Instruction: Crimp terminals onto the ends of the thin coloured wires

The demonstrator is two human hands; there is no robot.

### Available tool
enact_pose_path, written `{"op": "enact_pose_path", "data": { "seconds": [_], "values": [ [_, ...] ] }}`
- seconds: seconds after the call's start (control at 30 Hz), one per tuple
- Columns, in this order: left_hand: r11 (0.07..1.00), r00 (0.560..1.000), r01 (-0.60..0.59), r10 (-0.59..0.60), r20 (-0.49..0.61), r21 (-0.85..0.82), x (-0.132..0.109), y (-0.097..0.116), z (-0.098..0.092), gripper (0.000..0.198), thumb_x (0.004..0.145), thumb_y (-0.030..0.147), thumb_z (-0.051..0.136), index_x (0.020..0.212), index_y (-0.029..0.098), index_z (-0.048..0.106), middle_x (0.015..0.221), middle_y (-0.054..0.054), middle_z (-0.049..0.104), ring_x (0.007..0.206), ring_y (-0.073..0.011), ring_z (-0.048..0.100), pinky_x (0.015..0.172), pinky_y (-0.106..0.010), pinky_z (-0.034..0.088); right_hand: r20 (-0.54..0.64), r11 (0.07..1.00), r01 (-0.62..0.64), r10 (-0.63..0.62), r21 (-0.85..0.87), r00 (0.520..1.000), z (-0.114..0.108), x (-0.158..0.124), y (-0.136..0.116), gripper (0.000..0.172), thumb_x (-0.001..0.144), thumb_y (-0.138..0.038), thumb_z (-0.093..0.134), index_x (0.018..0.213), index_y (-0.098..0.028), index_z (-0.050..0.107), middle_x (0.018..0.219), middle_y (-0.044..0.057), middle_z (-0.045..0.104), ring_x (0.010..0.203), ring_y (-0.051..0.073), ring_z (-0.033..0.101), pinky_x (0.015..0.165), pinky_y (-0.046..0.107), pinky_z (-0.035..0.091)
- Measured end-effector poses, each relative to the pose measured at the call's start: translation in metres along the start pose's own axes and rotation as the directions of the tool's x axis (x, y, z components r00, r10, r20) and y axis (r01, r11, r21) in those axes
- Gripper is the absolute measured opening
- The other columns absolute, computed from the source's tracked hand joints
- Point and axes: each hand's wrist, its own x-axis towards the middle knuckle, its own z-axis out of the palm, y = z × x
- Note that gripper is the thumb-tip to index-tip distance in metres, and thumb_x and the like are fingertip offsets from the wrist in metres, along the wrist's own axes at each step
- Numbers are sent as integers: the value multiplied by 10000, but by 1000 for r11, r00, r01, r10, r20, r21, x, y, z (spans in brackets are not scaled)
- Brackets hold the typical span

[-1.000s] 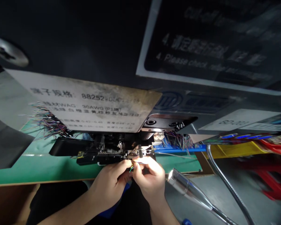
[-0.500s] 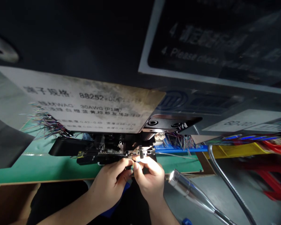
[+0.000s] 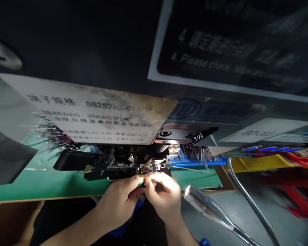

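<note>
A crimping machine [image 3: 110, 162] stands on the green tabletop [image 3: 28, 181]. The left hand [image 3: 119, 201] and right hand [image 3: 164, 194] meet just below its front, fingers [image 3: 160, 179] pinched close together around a thin wire [image 3: 141, 184], apparently green, though the view there is too poor to be sure which hand grips it.

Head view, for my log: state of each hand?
Left hand: closed, apparently on a thin green wire.
Right hand: closed; anything held is too small to tell.
</note>
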Motion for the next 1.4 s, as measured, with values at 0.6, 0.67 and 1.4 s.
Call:
{"op": "enact_pose_path", "data": {
  "seconds": [0.6, 0.67, 1.4],
  "values": [
    [999, 994, -12, 16, -108, 40, 0, 3, 2, 305, 930, 97, 471, 1156, 278, 568, 1095, 4, 713, 951, -144, 686, 841, -224, 517, -80, 1000, 24, -26, -19, 996, 8, 1, 4, 110, 855, -177, 621, 914, -218, 704, 568, -28, 604, 467, 132, 537, 496, 260, 467],
    [999, 994, -18, 23, -109, 46, 0, 3, 2, 333, 922, 84, 474, 1174, 283, 563, 1115, 6, 708, 975, -145, 681, 860, -225, 512, -90, 999, 29, -31, -21, 995, 9, 0, 5, 117, 853, -167, 624, 923, -222, 701, 569, -34, 594, 471, 128, 531, 503, 256, 467],
    [1000, 999, 9, -9, -43, 18, -1, -1, 4, 276, 906, 81, 476, 1085, 247, 605, 1041, -14, 717, 985, -170, 679, 876, -264, 520, 89, 983, 183, -180, -26, 980, -3, -6, 13, 387, 822, -5, 575, 1063, -276, 708, 655, -23, 637, 516, 130, 521, 518, 270, 433]
  ]
}}
